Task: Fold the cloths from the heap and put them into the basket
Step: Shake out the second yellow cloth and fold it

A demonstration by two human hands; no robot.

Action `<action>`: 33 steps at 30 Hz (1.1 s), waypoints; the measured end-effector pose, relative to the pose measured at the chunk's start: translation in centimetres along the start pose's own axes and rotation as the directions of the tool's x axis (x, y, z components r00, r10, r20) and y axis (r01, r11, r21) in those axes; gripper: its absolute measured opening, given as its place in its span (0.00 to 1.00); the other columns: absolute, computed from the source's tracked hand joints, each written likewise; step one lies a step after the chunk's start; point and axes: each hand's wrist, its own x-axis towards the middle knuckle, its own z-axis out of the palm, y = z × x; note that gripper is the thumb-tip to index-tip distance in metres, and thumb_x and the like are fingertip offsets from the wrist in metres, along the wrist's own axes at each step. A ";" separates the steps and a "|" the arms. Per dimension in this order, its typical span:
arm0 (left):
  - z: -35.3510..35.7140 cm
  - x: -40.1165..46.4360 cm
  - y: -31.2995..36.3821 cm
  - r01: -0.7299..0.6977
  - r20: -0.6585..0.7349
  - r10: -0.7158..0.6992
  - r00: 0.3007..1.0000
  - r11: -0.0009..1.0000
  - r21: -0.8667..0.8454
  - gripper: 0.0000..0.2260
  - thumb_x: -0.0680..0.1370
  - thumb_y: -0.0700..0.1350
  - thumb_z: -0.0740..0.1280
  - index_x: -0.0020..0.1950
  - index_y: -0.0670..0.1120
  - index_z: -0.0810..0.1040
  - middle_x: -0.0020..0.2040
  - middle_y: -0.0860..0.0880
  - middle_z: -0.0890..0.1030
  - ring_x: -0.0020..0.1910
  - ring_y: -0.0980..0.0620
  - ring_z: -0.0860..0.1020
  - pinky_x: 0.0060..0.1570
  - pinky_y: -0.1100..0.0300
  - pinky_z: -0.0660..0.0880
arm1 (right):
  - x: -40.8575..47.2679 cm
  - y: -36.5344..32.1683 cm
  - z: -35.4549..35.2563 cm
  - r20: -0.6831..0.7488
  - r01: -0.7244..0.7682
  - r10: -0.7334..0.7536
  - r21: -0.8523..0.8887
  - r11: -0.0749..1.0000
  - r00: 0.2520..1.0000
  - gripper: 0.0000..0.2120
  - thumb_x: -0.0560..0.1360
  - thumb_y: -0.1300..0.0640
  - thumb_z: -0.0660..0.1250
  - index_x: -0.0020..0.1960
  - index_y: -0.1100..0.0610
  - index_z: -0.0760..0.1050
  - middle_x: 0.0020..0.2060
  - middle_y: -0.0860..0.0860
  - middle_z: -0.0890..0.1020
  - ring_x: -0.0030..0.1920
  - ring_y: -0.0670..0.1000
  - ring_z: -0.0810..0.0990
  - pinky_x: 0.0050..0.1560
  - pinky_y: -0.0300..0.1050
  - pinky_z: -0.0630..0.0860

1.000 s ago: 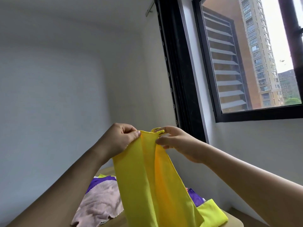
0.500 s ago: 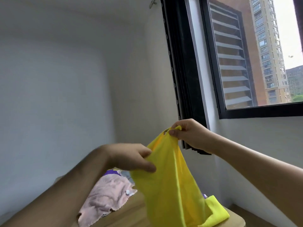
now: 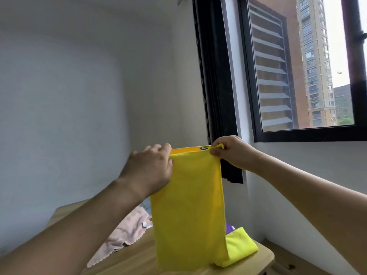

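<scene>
Yellow cloth [image 3: 190, 205] hangs doubled lengthwise as a smooth, bright panel above the wooden table [image 3: 143, 257], its lower edge near the tabletop. Left hand [image 3: 148, 169] pinches the top corner at 9 o'clock; right hand [image 3: 231, 152] pinches the corner at 3 o'clock, beside a small loop.

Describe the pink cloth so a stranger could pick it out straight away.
Start at the wooden table below the window. Left of the big yellow cloth held up by both hands, the pink cloth lies crumpled on the tabletop. It alone is pale pink, with a scalloped edge and a small white tag.
</scene>
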 end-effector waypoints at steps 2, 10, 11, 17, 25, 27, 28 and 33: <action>-0.4 0.1 -0.8 0.083 0.000 -0.083 0.997 0.997 0.005 0.12 0.81 0.51 0.53 0.62 0.49 0.65 0.57 0.47 0.74 0.57 0.46 0.74 0.52 0.49 0.72 | 0.1 -1.1 0.2 0.044 0.019 -0.021 0.032 0.999 0.999 0.05 0.77 0.54 0.68 0.41 0.49 0.77 0.39 0.50 0.78 0.41 0.50 0.77 0.48 0.49 0.79; -1.6 -0.9 -4.0 0.181 -0.181 -0.150 0.972 0.969 0.170 0.08 0.78 0.49 0.58 0.52 0.48 0.73 0.51 0.46 0.72 0.51 0.45 0.72 0.51 0.48 0.65 | -0.3 -4.7 0.5 0.161 0.041 -0.099 0.332 0.942 0.982 0.04 0.74 0.56 0.70 0.44 0.56 0.80 0.38 0.52 0.82 0.39 0.49 0.82 0.50 0.45 0.81; -1.6 -1.1 -4.2 0.187 -0.256 -0.131 0.958 0.960 0.209 0.07 0.76 0.49 0.61 0.48 0.47 0.74 0.49 0.46 0.72 0.49 0.44 0.71 0.48 0.49 0.63 | -0.1 -4.8 0.7 0.166 0.050 -0.111 0.334 0.941 0.980 0.04 0.74 0.56 0.70 0.44 0.56 0.80 0.37 0.53 0.82 0.39 0.49 0.82 0.51 0.46 0.80; -0.6 -1.3 -6.7 0.195 -0.306 -0.101 0.947 0.936 0.294 0.12 0.70 0.53 0.69 0.36 0.44 0.79 0.50 0.44 0.73 0.48 0.41 0.67 0.44 0.49 0.61 | 0.6 -3.5 3.1 0.163 0.016 -0.081 0.365 0.931 0.983 0.07 0.75 0.62 0.70 0.51 0.57 0.74 0.37 0.54 0.80 0.36 0.52 0.81 0.46 0.51 0.80; 8.0 -1.3 -7.8 0.254 0.138 -0.295 0.945 0.933 0.254 0.08 0.73 0.47 0.62 0.35 0.48 0.66 0.44 0.48 0.80 0.44 0.45 0.73 0.47 0.54 0.62 | 3.3 -0.1 11.2 0.193 -0.001 0.025 -0.121 0.993 0.981 0.05 0.76 0.59 0.67 0.50 0.56 0.81 0.38 0.51 0.84 0.37 0.48 0.81 0.44 0.41 0.78; 10.3 -1.0 -8.4 0.322 0.128 -0.347 0.929 0.929 0.184 0.10 0.72 0.43 0.63 0.33 0.48 0.63 0.41 0.47 0.79 0.42 0.44 0.73 0.44 0.56 0.61 | 4.3 0.7 13.0 0.149 -0.013 0.040 -0.180 0.984 0.988 0.06 0.76 0.59 0.65 0.51 0.56 0.80 0.42 0.52 0.83 0.41 0.51 0.80 0.44 0.43 0.77; 11.4 -0.8 -8.9 0.332 0.087 -0.350 0.933 0.928 0.167 0.11 0.72 0.42 0.63 0.33 0.48 0.62 0.40 0.47 0.78 0.41 0.44 0.73 0.43 0.56 0.61 | 4.9 1.0 13.7 0.102 -0.006 0.028 -0.204 0.979 0.994 0.07 0.77 0.59 0.64 0.52 0.56 0.80 0.44 0.53 0.82 0.44 0.53 0.80 0.44 0.44 0.76; 13.4 0.4 -11.2 0.249 -0.178 -0.239 0.955 0.968 0.036 0.06 0.73 0.38 0.63 0.43 0.46 0.66 0.37 0.45 0.79 0.39 0.41 0.77 0.40 0.55 0.61 | 6.6 0.8 15.3 -0.254 0.137 -0.192 -0.220 0.966 0.948 0.07 0.78 0.59 0.61 0.52 0.56 0.78 0.47 0.51 0.81 0.47 0.54 0.78 0.42 0.44 0.70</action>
